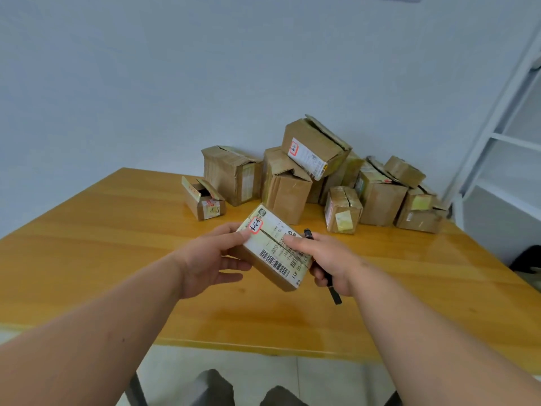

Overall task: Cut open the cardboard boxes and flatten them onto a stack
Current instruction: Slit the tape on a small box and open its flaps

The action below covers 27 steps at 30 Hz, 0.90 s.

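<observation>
At center frame, a person's left hand (210, 259) grips a small labelled cardboard box (273, 250) above a wooden table (117, 230), thumb on its top. The right hand (330, 262) clasps a black cutter (328, 276), 1 finger pressing the box's label. More boxes (322, 177) are piled at upper right.

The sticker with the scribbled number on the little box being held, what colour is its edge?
Red: the white sticker has a red outline, on the small brown cardboard box. Head view.
</observation>
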Each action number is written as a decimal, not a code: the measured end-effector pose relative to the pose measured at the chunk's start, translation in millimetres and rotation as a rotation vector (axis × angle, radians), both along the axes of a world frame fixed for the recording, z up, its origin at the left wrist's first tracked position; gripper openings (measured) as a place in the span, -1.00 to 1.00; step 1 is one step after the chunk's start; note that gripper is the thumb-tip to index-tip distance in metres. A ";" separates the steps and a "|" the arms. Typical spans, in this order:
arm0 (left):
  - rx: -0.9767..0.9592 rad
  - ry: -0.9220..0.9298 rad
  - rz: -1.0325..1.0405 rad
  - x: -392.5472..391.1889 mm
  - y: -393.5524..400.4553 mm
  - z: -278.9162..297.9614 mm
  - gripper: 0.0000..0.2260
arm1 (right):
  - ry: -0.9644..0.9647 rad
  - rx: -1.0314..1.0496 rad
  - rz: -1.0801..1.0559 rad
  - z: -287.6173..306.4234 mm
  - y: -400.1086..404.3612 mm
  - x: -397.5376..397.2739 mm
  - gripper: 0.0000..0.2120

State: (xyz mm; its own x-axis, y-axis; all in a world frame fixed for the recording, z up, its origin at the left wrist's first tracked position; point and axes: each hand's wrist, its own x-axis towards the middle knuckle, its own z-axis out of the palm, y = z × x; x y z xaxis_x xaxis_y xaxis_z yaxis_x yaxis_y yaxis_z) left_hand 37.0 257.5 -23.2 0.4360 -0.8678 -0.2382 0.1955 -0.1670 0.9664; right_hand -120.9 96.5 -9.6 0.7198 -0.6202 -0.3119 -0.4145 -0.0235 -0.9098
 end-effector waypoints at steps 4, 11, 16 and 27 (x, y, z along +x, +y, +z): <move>0.037 0.021 -0.028 2.8 -1.9 -6.0 -0.72 | 0.023 -0.002 0.005 -4.2 -6.7 1.5 -0.73; 0.165 -0.155 -0.022 13.5 -10.1 -27.1 -0.31 | 0.217 -0.096 0.100 -18.6 -24.0 5.3 -0.59; 0.321 -0.609 -0.248 6.1 -21.9 -37.8 -0.01 | 0.377 -0.182 0.150 -32.4 -32.5 11.0 -0.48; 0.478 -1.077 -0.401 10.5 -47.5 -44.8 -0.01 | 0.301 -0.183 -0.063 -43.4 -58.8 9.9 -0.53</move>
